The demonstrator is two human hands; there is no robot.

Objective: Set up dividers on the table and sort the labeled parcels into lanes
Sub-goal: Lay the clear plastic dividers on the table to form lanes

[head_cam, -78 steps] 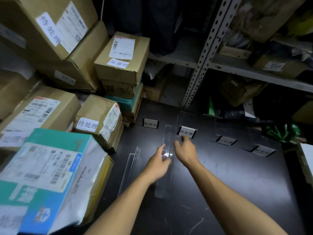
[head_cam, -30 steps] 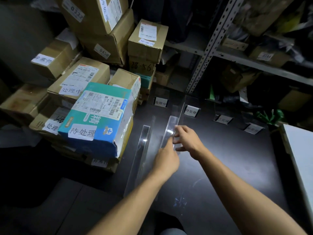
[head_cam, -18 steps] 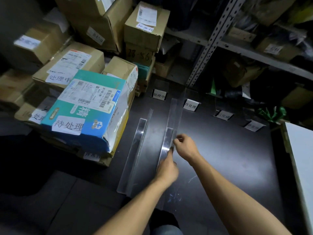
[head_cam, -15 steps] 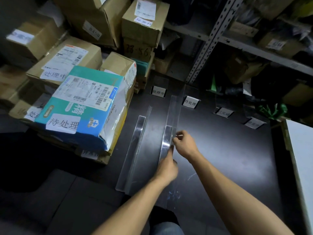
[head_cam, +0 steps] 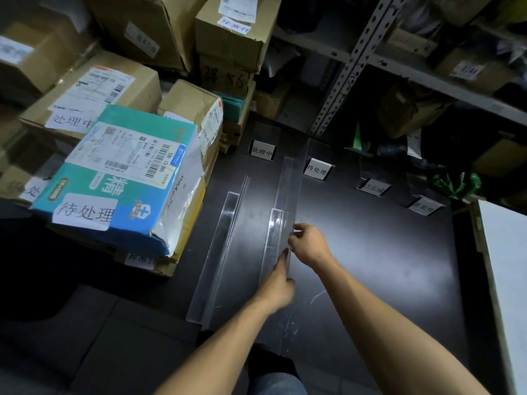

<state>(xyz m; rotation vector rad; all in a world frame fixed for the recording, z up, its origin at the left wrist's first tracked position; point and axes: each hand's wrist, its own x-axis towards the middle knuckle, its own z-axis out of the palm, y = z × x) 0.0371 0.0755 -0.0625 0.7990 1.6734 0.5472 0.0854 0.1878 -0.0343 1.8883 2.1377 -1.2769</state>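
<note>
A clear acrylic divider [head_cam: 288,189] stands on edge on the black table [head_cam: 385,252], running from the front edge toward the white lane tags. My right hand [head_cam: 309,245] pinches its top edge near the middle. Just below, my left hand [head_cam: 278,286] presses on the same divider. A second clear divider [head_cam: 225,246] lies on the table to the left, untouched. Several white lane tags stand at the back, one [head_cam: 261,151] left of the held divider and one [head_cam: 317,169] right of it. Labeled parcels, topmost a teal and blue box [head_cam: 119,178], are stacked at the left.
Brown cardboard boxes [head_cam: 228,32] are piled at the back left. A metal shelf upright [head_cam: 350,64] and shelves with more boxes rise behind the table. Two more tags [head_cam: 373,187] [head_cam: 423,206] stand at the back right. A white board [head_cam: 504,269] borders the right edge.
Both hands have slid along the upright divider toward me, from near the lane tags to its middle. The view has drawn back and turned left, showing more of the parcel stack.
</note>
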